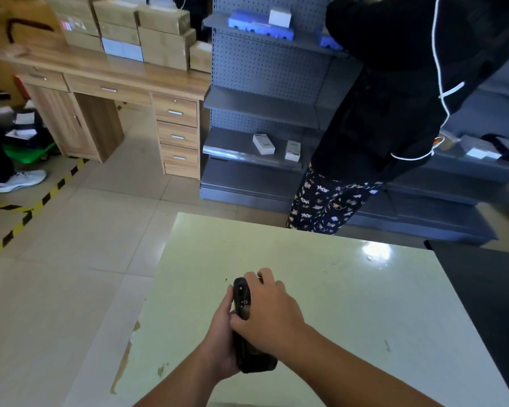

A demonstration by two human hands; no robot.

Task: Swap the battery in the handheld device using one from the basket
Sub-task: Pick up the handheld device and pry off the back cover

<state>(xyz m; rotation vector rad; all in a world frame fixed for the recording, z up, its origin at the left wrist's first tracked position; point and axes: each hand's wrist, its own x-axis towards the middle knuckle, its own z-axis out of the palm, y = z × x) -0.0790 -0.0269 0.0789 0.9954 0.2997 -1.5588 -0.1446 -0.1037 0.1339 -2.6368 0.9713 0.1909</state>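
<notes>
Both hands hold the black handheld device point(243, 301) just above the pale worktop point(365, 304), near edge. Left hand point(221, 342) wraps its left side; right hand point(269, 312) clamps over the top, hiding its face. Battery and basket not visible.

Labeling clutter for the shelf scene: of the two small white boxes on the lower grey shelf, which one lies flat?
The left white box lies flat on the lower grey shelf, broad face up. The right white box stands upright beside it.
</notes>
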